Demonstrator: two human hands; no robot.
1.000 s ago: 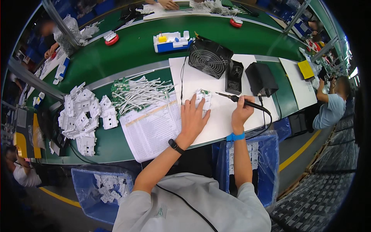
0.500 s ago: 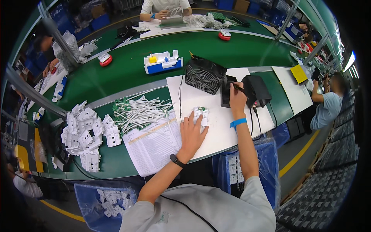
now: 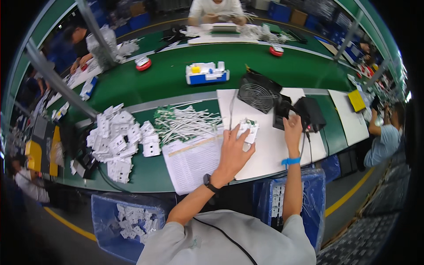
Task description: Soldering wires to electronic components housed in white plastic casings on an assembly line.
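My left hand [image 3: 234,152] lies with its fingers spread at a small white plastic housing [image 3: 252,132], which has a green piece at its top edge. Index finger and thumb touch or nearly touch the housing's left and near sides. My right hand [image 3: 292,132] hovers just in front of a black holder [image 3: 279,118], its fingers loosely curled and slightly parted. A dark tool handle [image 3: 288,106] shows in the holder, beyond the fingertips. Close to the right hand stands a black box [image 3: 311,112] with a small red light and cables.
A black fan [image 3: 258,95] stands behind the white board [image 3: 265,154]. To the left lie white housings [image 3: 117,141], white wires with green boards [image 3: 187,123] and a printed sheet [image 3: 190,165]. Blue bins [image 3: 99,229] flank me below the table edge. Co-workers sit around the green belt [image 3: 168,81].
My right hand has drawn back from the holder and apparently let go of the dark-handled tool. My left hand stays at the white housing. The whole view has shifted.
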